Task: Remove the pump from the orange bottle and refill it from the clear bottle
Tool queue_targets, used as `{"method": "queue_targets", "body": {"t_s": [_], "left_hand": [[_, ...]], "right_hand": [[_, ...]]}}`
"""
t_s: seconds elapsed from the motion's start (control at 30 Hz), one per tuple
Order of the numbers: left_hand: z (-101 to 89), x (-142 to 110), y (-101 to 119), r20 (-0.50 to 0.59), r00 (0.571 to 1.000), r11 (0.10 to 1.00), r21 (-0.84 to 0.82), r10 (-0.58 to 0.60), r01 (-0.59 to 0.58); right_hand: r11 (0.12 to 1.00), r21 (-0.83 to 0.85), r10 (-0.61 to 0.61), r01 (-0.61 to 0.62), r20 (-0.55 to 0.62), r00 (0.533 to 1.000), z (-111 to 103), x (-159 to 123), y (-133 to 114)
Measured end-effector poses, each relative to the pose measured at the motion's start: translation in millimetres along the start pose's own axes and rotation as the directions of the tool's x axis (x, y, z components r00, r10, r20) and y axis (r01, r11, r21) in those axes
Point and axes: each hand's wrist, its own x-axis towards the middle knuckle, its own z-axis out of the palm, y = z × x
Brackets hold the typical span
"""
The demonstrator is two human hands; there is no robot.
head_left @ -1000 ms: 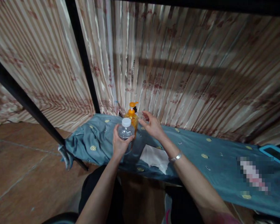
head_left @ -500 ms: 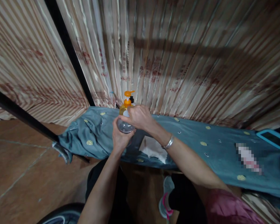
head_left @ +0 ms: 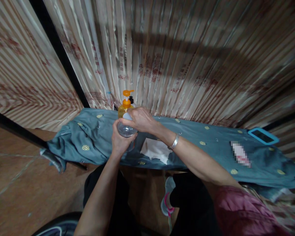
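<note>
Well, the right hand (head_left: 142,119) has come in and closed around the white cap (head_left: 127,116), so both hands now share the clear bottle (head_left: 127,131); the left hand (head_left: 120,141) grips its body, near the orange pump (head_left: 126,102).

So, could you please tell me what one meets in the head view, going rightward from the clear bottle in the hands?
Clear bottle → white cloth → pixelated white-and-pink item → blue-framed device.
</note>
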Motion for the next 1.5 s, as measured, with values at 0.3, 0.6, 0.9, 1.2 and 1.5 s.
{"method": "queue_targets", "body": {"t_s": [0.3, 0.6, 0.9, 1.2, 1.5], "left_hand": [[-3.5, 0, 2, 0.005, 1.000, 1.000, 0.002, -0.023, 0.023], [-4.4, 3, 0, 0.026, 1.000, 1.000, 0.002, 0.005, -0.005], [-3.5, 5, 0, 0.010, 1.000, 1.000, 0.028, 0.002, -0.002], [-5.0, 3, 0, 0.026, 1.000, 1.000, 0.025, 0.006, -0.007], [-6.7, 2, -1, 0.044, 0.998, 0.999, -0.005, 0.050, -0.049]], "right_hand": [[0.988, 0.036, -0.151, 0.148, 0.102, 0.983, -8, 10, 3], [0.955, 0.047, -0.296, 0.294, 0.254, 0.921, -27, 16, 3], [0.975, -0.025, -0.208, 0.220, 0.241, 0.948, -27, 23, -6], [0.924, 0.378, -0.076, 0.062, 0.022, 0.997, -40, -11, -4], [0.357, 0.763, 0.693, -0.539, 0.170, 0.700, 68, -164, 68]]}}
